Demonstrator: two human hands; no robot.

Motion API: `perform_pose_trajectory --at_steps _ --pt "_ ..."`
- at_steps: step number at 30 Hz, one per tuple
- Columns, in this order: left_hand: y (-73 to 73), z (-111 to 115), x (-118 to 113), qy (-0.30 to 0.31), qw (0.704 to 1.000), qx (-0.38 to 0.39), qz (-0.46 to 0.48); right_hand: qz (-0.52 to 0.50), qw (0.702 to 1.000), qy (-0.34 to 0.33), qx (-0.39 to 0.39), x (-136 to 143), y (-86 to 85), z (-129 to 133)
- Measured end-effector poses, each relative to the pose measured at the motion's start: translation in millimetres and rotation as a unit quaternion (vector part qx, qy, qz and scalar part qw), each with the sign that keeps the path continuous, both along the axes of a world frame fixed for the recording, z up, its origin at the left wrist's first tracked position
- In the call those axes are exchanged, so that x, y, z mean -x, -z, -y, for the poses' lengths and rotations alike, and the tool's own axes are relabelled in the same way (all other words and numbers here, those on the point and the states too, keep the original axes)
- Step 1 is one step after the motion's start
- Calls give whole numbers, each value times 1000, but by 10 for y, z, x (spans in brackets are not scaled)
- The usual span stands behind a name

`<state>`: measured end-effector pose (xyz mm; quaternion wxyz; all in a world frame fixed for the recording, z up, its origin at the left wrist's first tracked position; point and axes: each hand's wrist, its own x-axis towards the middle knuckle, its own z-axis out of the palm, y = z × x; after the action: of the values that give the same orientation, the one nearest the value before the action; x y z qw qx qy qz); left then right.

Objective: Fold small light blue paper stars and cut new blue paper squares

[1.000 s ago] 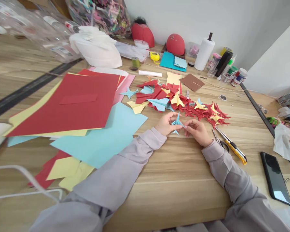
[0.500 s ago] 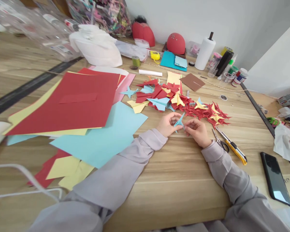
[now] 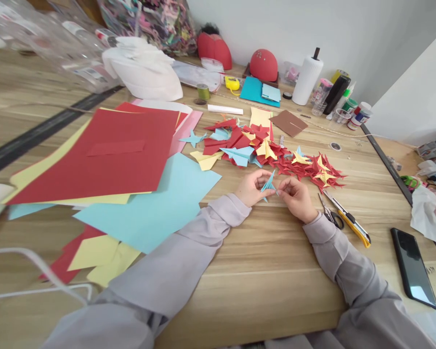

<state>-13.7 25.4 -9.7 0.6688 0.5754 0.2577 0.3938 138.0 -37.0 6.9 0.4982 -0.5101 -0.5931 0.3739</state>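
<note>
A small folded blue paper piece (image 3: 268, 184) with pointed tips is pinched between thumb and fingers of my left hand (image 3: 252, 188). On its right side, my right hand (image 3: 292, 193) pinches the tip of the same piece. Just beyond both hands lies a long pile of folded paper shapes (image 3: 240, 140), mostly red, with some blue and yellow ones. To the left, a large blue sheet (image 3: 145, 213) lies partly under a stack of red and yellow sheets (image 3: 131, 160).
Scissors (image 3: 332, 217) and a yellow utility knife (image 3: 354, 228) lie right of my right hand, with a black phone (image 3: 414, 266) farther right. Behind the pile are a brown paper square (image 3: 288, 123), a tape measure (image 3: 232, 83) and a white bottle (image 3: 307, 80).
The blue piece has tilted slightly between my fingers, its upper tip standing a little more upright. Both hands stay in nearly the same place.
</note>
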Motion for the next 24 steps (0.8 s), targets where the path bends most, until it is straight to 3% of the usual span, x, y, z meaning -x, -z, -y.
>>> perform_pose_trajectory --at_steps 8,24 --pt "-41 -6 6 -6 1000 13 -3 -51 998 -1 27 0 33 6" --pt "-85 -6 18 -12 999 38 1 -58 998 -4 27 -2 11 14"
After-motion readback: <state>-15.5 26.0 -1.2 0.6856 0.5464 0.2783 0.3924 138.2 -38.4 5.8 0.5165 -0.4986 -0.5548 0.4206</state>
